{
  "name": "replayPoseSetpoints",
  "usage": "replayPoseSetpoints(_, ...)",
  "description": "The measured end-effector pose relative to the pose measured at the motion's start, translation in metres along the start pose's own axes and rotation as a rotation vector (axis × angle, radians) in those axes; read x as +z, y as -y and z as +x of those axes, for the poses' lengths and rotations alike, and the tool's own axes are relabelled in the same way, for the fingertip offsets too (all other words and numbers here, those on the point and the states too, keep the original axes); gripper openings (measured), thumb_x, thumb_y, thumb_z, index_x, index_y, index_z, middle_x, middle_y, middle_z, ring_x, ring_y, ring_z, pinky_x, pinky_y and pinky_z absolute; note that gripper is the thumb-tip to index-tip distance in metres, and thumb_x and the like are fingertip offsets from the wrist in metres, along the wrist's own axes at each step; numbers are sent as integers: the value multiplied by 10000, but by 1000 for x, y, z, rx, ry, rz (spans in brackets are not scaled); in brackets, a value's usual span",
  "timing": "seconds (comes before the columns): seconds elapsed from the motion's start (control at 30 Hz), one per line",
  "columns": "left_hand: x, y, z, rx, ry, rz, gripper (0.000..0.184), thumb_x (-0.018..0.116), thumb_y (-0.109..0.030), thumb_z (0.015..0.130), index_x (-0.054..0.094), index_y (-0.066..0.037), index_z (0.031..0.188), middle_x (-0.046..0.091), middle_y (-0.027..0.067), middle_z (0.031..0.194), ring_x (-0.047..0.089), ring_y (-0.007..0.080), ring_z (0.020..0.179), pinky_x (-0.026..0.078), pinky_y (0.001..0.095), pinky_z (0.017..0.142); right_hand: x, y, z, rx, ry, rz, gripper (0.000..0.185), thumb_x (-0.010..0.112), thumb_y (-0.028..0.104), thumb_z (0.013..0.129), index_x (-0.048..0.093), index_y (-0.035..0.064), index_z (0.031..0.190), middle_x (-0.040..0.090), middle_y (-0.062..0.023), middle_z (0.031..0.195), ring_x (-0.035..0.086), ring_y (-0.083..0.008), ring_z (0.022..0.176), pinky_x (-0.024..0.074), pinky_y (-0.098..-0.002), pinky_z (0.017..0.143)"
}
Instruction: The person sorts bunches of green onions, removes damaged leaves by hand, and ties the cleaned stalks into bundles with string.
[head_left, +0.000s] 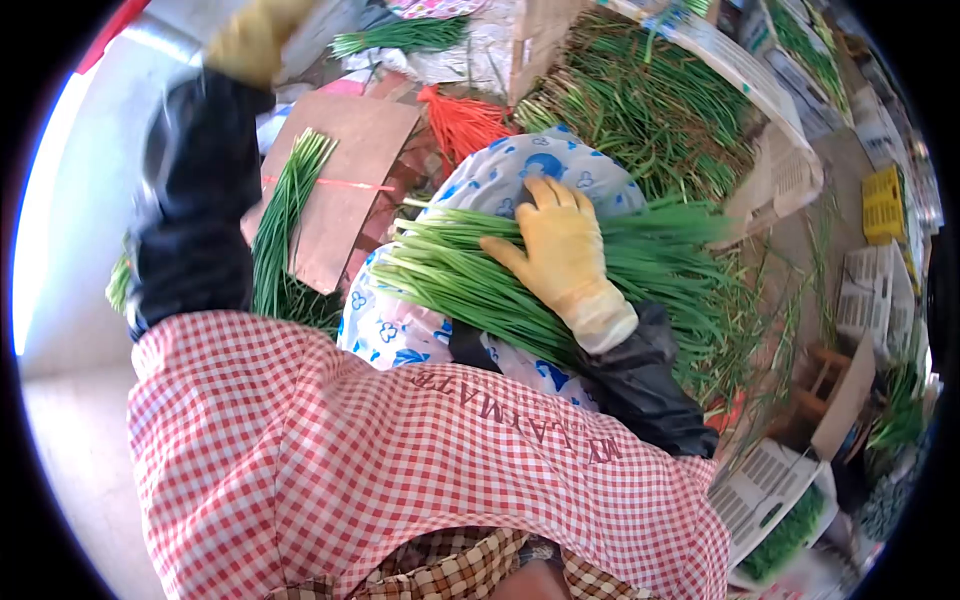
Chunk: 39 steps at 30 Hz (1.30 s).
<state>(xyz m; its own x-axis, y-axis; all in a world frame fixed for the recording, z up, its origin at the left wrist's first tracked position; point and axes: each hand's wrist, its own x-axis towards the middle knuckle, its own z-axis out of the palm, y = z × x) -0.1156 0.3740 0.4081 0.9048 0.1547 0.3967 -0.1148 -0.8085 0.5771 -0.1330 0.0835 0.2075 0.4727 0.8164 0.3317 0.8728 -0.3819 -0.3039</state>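
Note:
Across my lap lies a thick bunch of green chives (480,290), pale stems to the left and leaf tips to the right. My right hand (565,250), in a yellowish glove, rests palm-down on the chives with its fingers spread. Beneath them is a white cloth with blue prints (410,325). My left hand (255,45), in a similar glove, is raised at the upper left edge; it is blurred and its fingers are cut off. Nearest that arm, a smaller chive bunch (290,215) lies partly on a brown board (365,150), beside a red strip (370,186).
A bundle of red strips (462,122) lies beyond the lap. At the upper right, a large heap of loose chives (650,100) borders a pale crate (775,180). White crates (765,490), a yellow box (882,205) and a brick (822,380) stand to the right.

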Motion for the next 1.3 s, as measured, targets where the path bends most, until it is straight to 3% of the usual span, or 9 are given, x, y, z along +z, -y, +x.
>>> replayPoseSetpoints(0.1,8,72,-124,-154,-2,15,283,540,-195,966,562,5,1165,650,107,1079,616,241,1023,497,347,887,-23,3,-14,66,272,193,691,621,576,784,587,-41,1094,589,-178,1128,531,-336,1105,387,-447,965)
replayPoseSetpoints(0.33,13,30,-326,-1074,184,-1141,529,440,-471,978,586,6,1154,685,117,933,674,186,729,532,266,558,-32,6,-18,-120,375,70,1109,763,560,596,302,-56,1394,585,-268,1107,592,-372,1020,458,-421,892)
replayPoseSetpoints(0.4,18,5,-331,-1010,379,-1078,555,450,-491,965,587,16,1147,684,115,928,676,173,732,526,263,551,-37,11,-6,84,678,44,1096,765,550,598,310,-56,1390,610,-254,1038,621,-389,927,483,-428,844)
replayPoseSetpoints(0.67,108,15,-276,-1018,778,-513,686,627,-558,832,552,-8,1235,657,130,976,658,202,833,522,306,702,-21,-15,-6,330,585,534,943,753,409,646,331,55,1412,644,-218,1095,639,-370,986,492,-387,876)
replayPoseSetpoints(0.73,137,25,-271,-320,288,-261,812,663,-589,778,487,15,1291,615,233,1114,611,334,1039,478,379,902,-23,-17,-9,387,560,575,909,763,357,658,344,47,1404,645,-194,1099,638,-329,998,487,-366,886)
replayPoseSetpoints(0.87,142,-4,-232,-258,444,24,905,739,-513,736,386,37,1364,454,283,1341,435,398,1262,341,402,1068,-18,-27,-18,547,452,975,770,769,201,729,390,22,1374,632,-103,1120,597,-199,1032,463,-309,908)
replayPoseSetpoints(1.03,195,-28,-206,-255,50,-848,888,866,-333,628,430,-41,1345,491,211,1266,475,337,1186,370,412,1030,-24,-42,-8,645,353,1281,549,742,152,805,501,8,1276,612,-79,1144,596,-172,999,484,-306,880)
replayPoseSetpoints(1.13,202,-65,-172,-355,-64,-1261,608,799,-107,724,510,-36,1253,593,64,1150,540,140,1066,444,325,943,-60,-26,27,585,192,1350,428,704,152,828,566,-10,1199,638,-74,1075,618,-166,942,499,-296,852)
replayPoseSetpoints(1.3,129,-73,-59,-131,228,-1518,518,728,-143,818,510,-48,1278,624,50,1118,582,143,1034,479,316,903,-126,13,110,409,-429,1601,382,660,177,842,585,-23,1159,645,-79,1031,632,-177,896,523,-313,793)
